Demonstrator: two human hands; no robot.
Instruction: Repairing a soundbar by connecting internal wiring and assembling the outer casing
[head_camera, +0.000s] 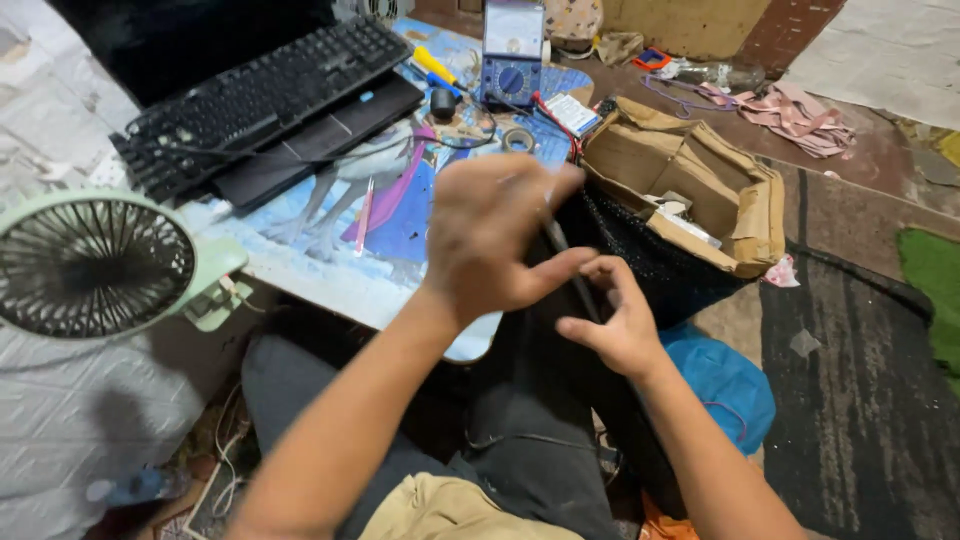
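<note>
Item 1: my left hand (490, 235), raised over the lap, fingers curled shut around the upper end of a thin dark rod (560, 245), probably a tool or probe; blur hid its tip. Item 2: my right hand (615, 325), just below, thumb and forefinger pinched on the lower part of the same rod, the other fingers loose. The rod stood tilted between both hands, above the dark trousers (520, 440) and in front of a black mesh cloth (650, 260). I judged the work as under way, at a handling stage, nothing finished that I could see. Item 3: 1 cardboard box (690, 185) open nearby. Item 4: 1 meter (512, 50), 1 keyboard (260, 95) and 1 small fan (95, 265) on the low table (330, 275), untouched.
</note>
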